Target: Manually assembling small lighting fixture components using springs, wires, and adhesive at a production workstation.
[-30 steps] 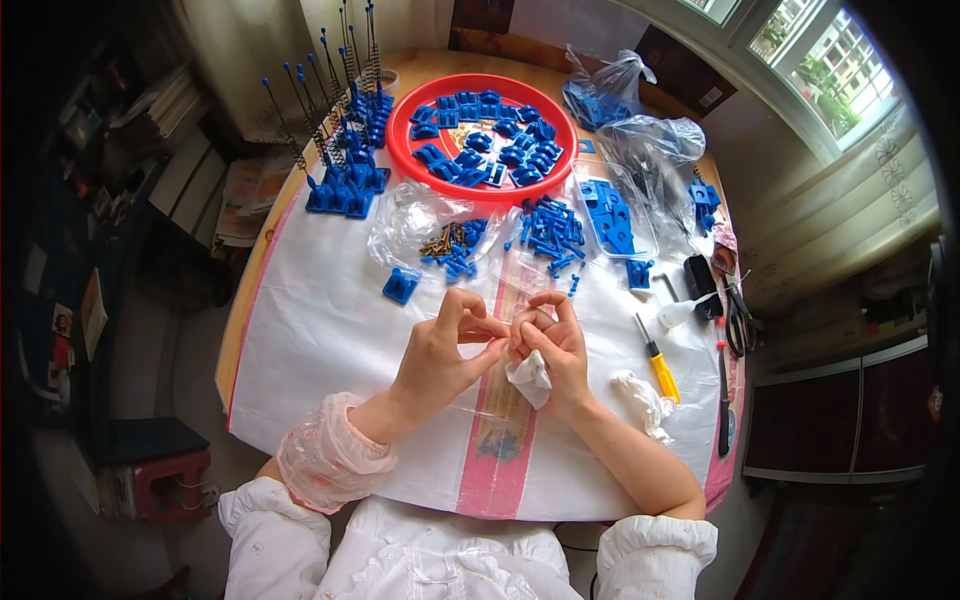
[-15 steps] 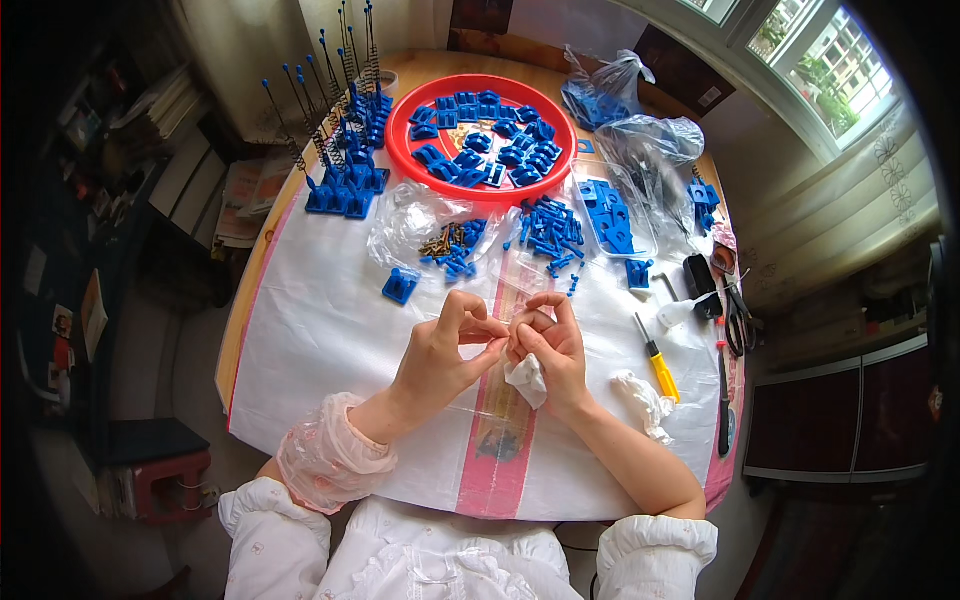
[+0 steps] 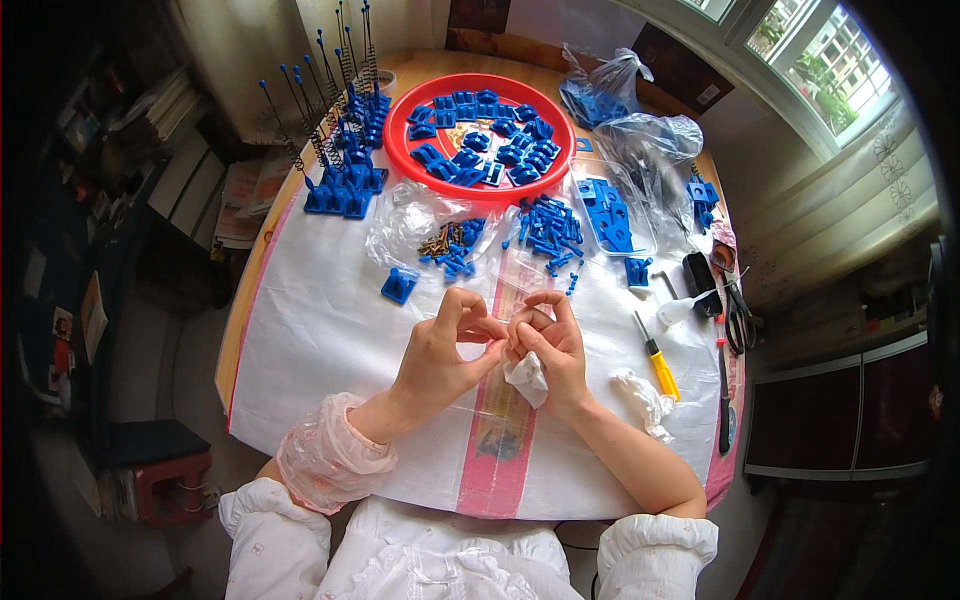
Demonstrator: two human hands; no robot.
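Wad of crumpled white stuff, tissue or cloth, sits at about 7 o'clock from the middle of the right hand, gripped in its curled lower fingers and poking out below. Left hand is in a narrow pinch, tips right up against the right one's; can't tell if anything tiny is between them. Taking where they meet as the clock's center, a red tray full of blue pieces is at 12, blue stands with springs around 10 to 11, a lone blue base at 10, and a yellow screwdriver just past 3. It's all on a white sheet with a pink stripe, over a wooden table. Roomwise, there's a window toward 2, a dark cabinet past 3 and a red stool around 8.
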